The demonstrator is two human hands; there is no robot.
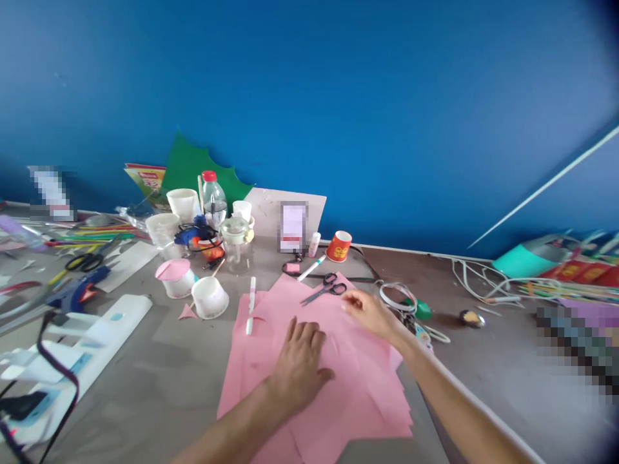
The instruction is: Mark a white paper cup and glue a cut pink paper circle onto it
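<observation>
My left hand (304, 357) lies with fingers spread on a stack of pink paper sheets (271, 393), holding nothing. Just right of the handles of a pair of dark scissors (323, 290) is my right hand (370, 314), loosely curled, with nothing visible in its fingers. The scissors rest on the upper part of the paper, blades pointing left. A white marker (251, 305) lies along the left side of the sheets. At their top edge are a white pen with a blue band (312, 268) and a pink eraser (293, 267).
Left of the paper stand a white cup (209, 298), a pink-topped cup (175, 278), a glass jar (236, 245) and a bottle (213, 200). A red paper cup (338, 246) is near the blue wall. White cables (399, 298) lie right; a glue gun (80, 290) lies far left.
</observation>
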